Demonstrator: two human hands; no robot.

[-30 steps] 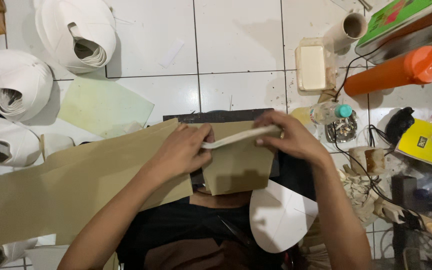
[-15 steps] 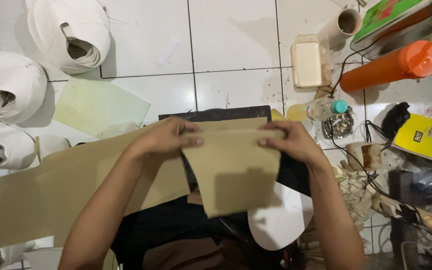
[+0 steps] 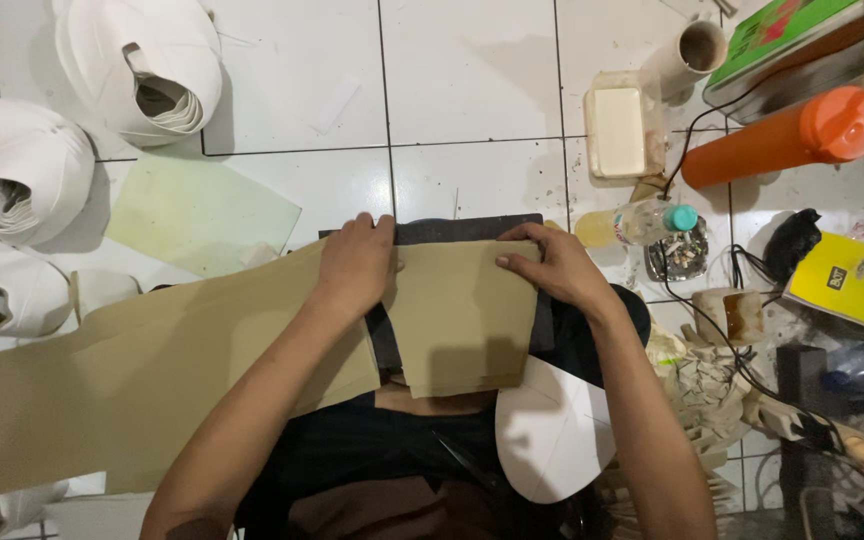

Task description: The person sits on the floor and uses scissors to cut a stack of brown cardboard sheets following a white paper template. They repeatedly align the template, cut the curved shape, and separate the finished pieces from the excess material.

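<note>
Pressing down now, both hands hold a tan paper piece [image 3: 464, 318] flat on a dark board [image 3: 462, 232] that rests on the person's lap, near the middle of the scene. The left hand [image 3: 354, 266] lies palm-down, fingers spread, on the piece's left edge; the right hand [image 3: 552, 268] pins the far right corner with its fingertips. Neither hand is clenched: both press rather than grasp.

Half a second ago the same piece hung lifted between the two hands, pinched at its top corners, and a second ago it was folded over with a pale strip at its upper edge. Now it sits laid out and flattened, which suggests the handling has passed from lifting and turning to smoothing or creasing.

A long tan sheet [image 3: 142, 380] spreads to the left under the left forearm, unchanged. A white curved cut-out [image 3: 552, 430] lies near the right elbow. White paper rolls [image 3: 142, 65] sit far left, an orange bottle [image 3: 782, 140] far right.
</note>
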